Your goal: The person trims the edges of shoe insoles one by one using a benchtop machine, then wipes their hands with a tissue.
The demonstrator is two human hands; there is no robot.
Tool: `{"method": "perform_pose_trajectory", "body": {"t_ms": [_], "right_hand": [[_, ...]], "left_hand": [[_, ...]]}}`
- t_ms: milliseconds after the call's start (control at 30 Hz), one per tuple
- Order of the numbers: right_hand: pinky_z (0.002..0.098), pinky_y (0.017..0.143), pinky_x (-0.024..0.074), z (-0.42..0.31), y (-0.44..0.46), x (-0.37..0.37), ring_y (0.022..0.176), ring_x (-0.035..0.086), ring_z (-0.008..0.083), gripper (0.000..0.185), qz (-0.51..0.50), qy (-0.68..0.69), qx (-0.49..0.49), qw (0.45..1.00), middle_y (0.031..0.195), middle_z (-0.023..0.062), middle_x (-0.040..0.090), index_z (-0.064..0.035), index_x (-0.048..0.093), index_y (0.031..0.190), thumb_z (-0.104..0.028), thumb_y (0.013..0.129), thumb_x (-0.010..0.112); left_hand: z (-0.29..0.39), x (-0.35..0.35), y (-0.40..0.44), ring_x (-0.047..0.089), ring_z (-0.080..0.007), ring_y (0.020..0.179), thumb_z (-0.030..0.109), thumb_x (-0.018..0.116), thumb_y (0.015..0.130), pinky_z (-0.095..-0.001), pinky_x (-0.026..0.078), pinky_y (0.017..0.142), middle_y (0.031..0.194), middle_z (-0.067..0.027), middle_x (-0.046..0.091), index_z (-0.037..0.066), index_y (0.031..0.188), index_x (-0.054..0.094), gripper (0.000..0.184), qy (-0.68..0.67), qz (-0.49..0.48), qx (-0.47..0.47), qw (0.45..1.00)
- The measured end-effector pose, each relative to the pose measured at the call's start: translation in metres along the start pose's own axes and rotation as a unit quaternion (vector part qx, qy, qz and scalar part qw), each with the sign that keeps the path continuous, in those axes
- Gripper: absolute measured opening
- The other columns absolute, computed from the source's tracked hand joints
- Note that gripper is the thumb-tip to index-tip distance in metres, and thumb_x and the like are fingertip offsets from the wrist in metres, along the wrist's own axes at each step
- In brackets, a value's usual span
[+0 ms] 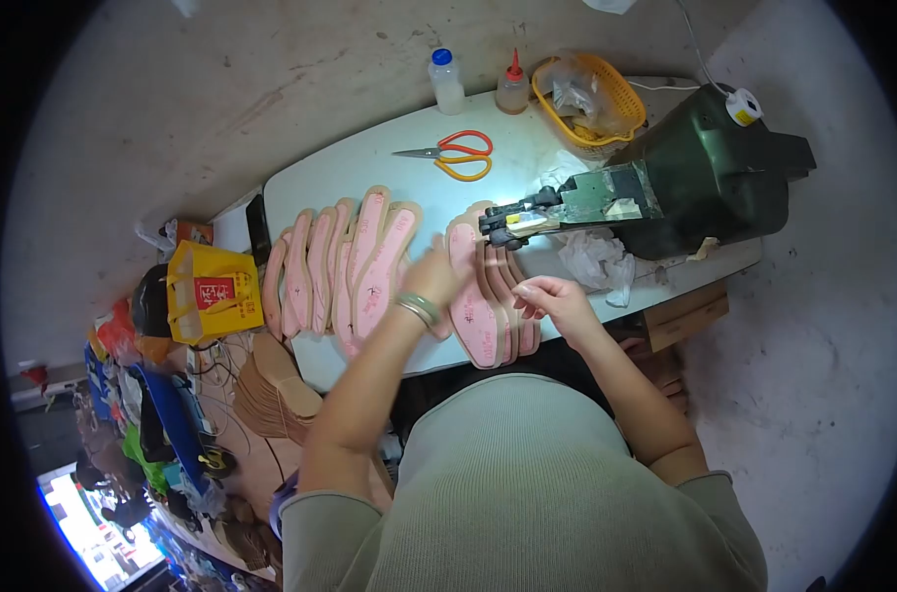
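Observation:
My left hand, with bangles at its wrist, is smeared by motion between two groups of shoe insoles; its fingers do not show clearly. Beside it, a fanned stack of pink-topped insoles with tan edges lies close to the table's front edge. Over the right side of that stack is my right hand, its thumb and fingers pinched together; whatever they hold is too small to make out. Further left, more pink insoles overlap in a row, some with dark markings.
A dark green machine reaches over the white table from the right, with crumpled plastic below its arm. Scissors, a blue-capped bottle, a red-tipped bottle and a yellow basket stand behind. A yellow bag is left.

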State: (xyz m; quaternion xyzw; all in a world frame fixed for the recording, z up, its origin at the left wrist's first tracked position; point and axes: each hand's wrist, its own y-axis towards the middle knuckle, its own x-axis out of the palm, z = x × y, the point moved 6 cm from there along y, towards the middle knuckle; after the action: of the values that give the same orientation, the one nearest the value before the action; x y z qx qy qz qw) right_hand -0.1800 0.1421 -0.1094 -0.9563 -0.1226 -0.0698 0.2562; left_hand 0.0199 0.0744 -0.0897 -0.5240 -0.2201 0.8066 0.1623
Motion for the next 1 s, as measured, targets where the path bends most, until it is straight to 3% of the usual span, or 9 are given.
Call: {"method": "perform_pose_trajectory", "body": {"t_ms": [133, 333, 433, 533, 633, 700, 800, 900, 1000], "right_hand": [[0.0247, 0.068, 0.0498, 0.008, 0.01, 0.009, 0.074, 0.063, 0.0119, 0.026, 0.03, -0.129, -0.067, 0.989, 0.088, 0.0055, 0.068, -0.0031, 0.069, 0.102, -0.024, 0.086, 0.071], [0.0283, 0.078, 0.0511, 0.002, 0.026, 0.049, 0.082, 0.065, 0.0155, 0.032, 0.026, -0.302, -0.171, 0.938, 0.098, 0.0109, 0.067, -0.003, 0.065, 0.112, -0.019, 0.085, 0.071], [0.0275, 0.079, 0.0508, -0.009, 0.025, 0.074, 0.084, 0.063, 0.0125, 0.029, -0.136, -0.192, -0.006, 0.972, 0.097, 0.0073, 0.067, -0.002, 0.064, 0.114, -0.015, 0.088, 0.067], [0.0263, 0.08, 0.0507, -0.013, 0.026, 0.073, 0.087, 0.061, 0.0093, 0.028, -0.119, -0.054, -0.034, 0.991, 0.098, 0.0036, 0.067, 0.0006, 0.063, 0.116, -0.01, 0.09, 0.064], [0.026, 0.083, 0.0502, -0.019, 0.024, 0.064, 0.092, 0.062, 0.0094, 0.035, -0.125, -0.04, -0.041, 0.991, 0.108, 0.0035, 0.065, 0.0023, 0.056, 0.125, -0.009, 0.092, 0.061], [0.0262, 0.082, 0.0502, -0.027, 0.016, 0.061, 0.092, 0.063, 0.0115, 0.04, -0.083, -0.072, -0.091, 0.99, 0.11, 0.0065, 0.065, 0.0012, 0.052, 0.13, -0.008, 0.092, 0.06], [0.0299, 0.073, 0.0523, -0.067, -0.009, 0.061, 0.083, 0.066, 0.0192, 0.046, 0.073, -0.374, -0.284, 0.88, 0.104, 0.0121, 0.064, -0.0029, 0.048, 0.136, -0.014, 0.093, 0.059], [0.0393, 0.057, 0.0519, -0.088, -0.025, 0.061, 0.065, 0.061, 0.0316, 0.047, 0.143, -0.476, -0.339, 0.799, 0.087, 0.0142, 0.057, -0.0072, 0.052, 0.134, -0.025, 0.091, 0.061], [0.0403, 0.052, 0.0502, -0.101, -0.022, 0.052, 0.059, 0.06, 0.0291, 0.045, 0.153, -0.528, -0.33, 0.768, 0.08, 0.0109, 0.055, -0.0115, 0.056, 0.131, -0.029, 0.09, 0.063]], "left_hand": [[-0.022, 0.048, 0.005, 0.062, -0.0455, 0.098, 0.039, 0.064, 0.083, -0.049, 0.05, 0.084, 0.113, -0.0289, 0.06, 0.002, 0.139, 0.03, 0.075, -0.082, 0.054, 0.04, 0.994], [-0.041, 0.029, -0.018, 0.066, -0.0308, 0.085, 0.033, 0.07, 0.081, -0.042, 0.052, 0.073, 0.101, -0.0235, 0.061, 0.003, 0.138, 0.032, 0.075, -0.29, 0.12, 0.026, 0.949], [-0.029, 0.01, -0.05, 0.062, -0.0178, 0.073, 0.035, 0.073, 0.082, -0.0332, 0.049, 0.062, 0.094, -0.0156, 0.062, 0.002, 0.138, 0.034, 0.076, -0.311, 0.176, 0.095, 0.929], [-0.052, 0.01, -0.046, 0.056, -0.0099, 0.063, 0.033, 0.07, 0.087, -0.0264, 0.044, 0.054, 0.08, -0.0067, 0.062, -0.002, 0.122, 0.052, 0.052, -0.436, 0.271, 0.126, 0.849], [-0.046, 0.029, -0.053, 0.053, -0.0066, 0.059, 0.027, 0.064, 0.093, -0.0237, 0.042, 0.053, 0.069, -0.0006, 0.061, -0.004, 0.095, 0.067, 0.031, -0.525, -0.022, 0.006, 0.851], [-0.021, 0.016, -0.06, 0.051, -0.0041, 0.059, 0.024, 0.061, 0.095, -0.0226, 0.042, 0.053, 0.066, 0.0012, 0.061, -0.003, 0.079, 0.069, 0.033, -0.539, 0.126, 0.099, 0.827], [-0.009, 0.021, -0.051, 0.051, -0.0032, 0.061, 0.024, 0.062, 0.095, -0.0225, 0.042, 0.053, 0.068, 0.0013, 0.062, -0.004, 0.084, 0.07, 0.031, -0.597, 0.172, 0.115, 0.775], [0.011, 0.003, -0.055, 0.053, -0.0046, 0.065, 0.022, 0.063, 0.093, -0.0235, 0.044, 0.057, 0.073, -0.0008, 0.064, -0.005, 0.087, 0.07, 0.028, -0.606, 0.186, 0.1, 0.767], [0.02, -0.001, -0.04, 0.058, -0.0095, 0.08, 0.019, 0.064, 0.092, -0.0262, 0.047, 0.068, 0.095, -0.0074, 0.065, -0.006, 0.089, 0.07, 0.026, -0.567, 0.22, 0.115, 0.785]]}}
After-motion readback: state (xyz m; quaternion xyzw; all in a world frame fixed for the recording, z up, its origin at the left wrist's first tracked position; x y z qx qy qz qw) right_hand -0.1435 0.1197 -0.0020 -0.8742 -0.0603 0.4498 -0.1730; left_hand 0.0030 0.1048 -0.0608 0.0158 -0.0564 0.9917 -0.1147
